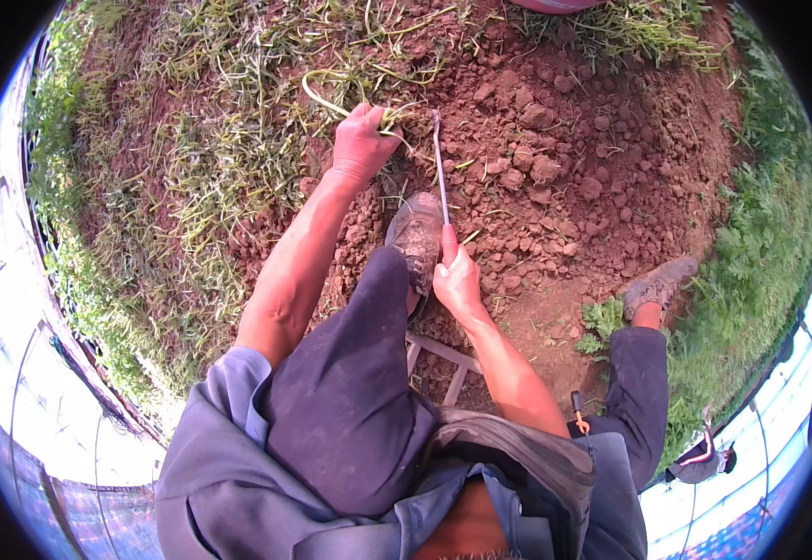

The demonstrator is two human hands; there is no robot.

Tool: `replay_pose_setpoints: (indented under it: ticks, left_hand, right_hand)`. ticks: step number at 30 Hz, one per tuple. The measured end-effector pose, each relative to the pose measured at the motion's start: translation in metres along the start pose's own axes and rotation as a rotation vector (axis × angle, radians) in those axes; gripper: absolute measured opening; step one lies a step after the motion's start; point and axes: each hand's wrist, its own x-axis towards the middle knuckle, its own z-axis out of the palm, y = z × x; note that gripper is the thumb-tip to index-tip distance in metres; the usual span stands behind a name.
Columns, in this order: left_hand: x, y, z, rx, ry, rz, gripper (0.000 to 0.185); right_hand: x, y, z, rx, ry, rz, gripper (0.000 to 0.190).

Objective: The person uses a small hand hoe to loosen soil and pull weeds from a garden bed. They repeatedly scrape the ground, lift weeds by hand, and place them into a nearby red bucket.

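My left hand (pixel 366 143) is closed around a few pale green plant stems (pixel 322 98), one of which loops out to the left. Thin root-like strands hang from that bunch near the soil. In my right hand (pixel 459 281) is a hand tool with a red handle (pixel 450 241) and a slim metal shaft (pixel 440 168). Its bent tip touches or hovers just over the reddish soil, right of the bunch; the exact blade shape is too small to tell. My muddy left shoe (pixel 416 231) rests between the two forearms.
Wilted, uprooted-looking stems (pixel 224 133) cover the ground at left. Broken clods (pixel 539 168) lie at right, bordered by leafy green plants (pixel 770 224). A pink container (pixel 556 5) shows at the top edge. A frame with slats (pixel 448 353) stands beneath me. Another person (pixel 703 462) is far right.
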Motion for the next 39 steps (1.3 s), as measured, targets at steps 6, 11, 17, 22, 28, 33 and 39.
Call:
replay_pose_setpoints:
  ticks: [6, 11, 17, 22, 28, 33, 39]
  left_hand:
    - [-0.015, -0.001, -0.006, -0.034, 0.039, -0.029, 0.028]
    - [-0.013, 0.006, -0.014, -0.083, 0.053, -0.058, 0.029]
    - [-0.022, 0.032, -0.057, -0.199, 0.147, -0.127, 0.024]
    - [-0.044, -0.042, -0.059, -0.175, -0.098, -0.474, 0.023]
    - [-0.06, -0.018, -0.069, -0.005, -0.169, -0.337, 0.031]
    - [-0.062, -0.002, -0.063, 0.002, -0.255, -0.223, 0.029]
    - [-0.03, 0.03, -0.043, 0.263, -0.617, -0.356, 0.045]
  right_hand:
    - [0.005, -0.001, -0.023, -0.008, -0.026, -0.006, 0.034]
    - [-0.007, 0.01, -0.008, -0.037, 0.048, -0.026, 0.03]
    - [-0.027, 0.018, -0.039, 0.046, 0.09, 0.022, 0.026]
    - [-0.013, 0.024, -0.035, -0.013, 0.073, -0.012, 0.032]
    - [0.006, 0.019, -0.035, 0.031, 0.136, 0.003, 0.036]
    - [-0.011, 0.034, -0.047, -0.104, 0.022, 0.053, 0.032]
    - [0.008, 0.021, -0.048, -0.101, 0.017, -0.014, 0.028]
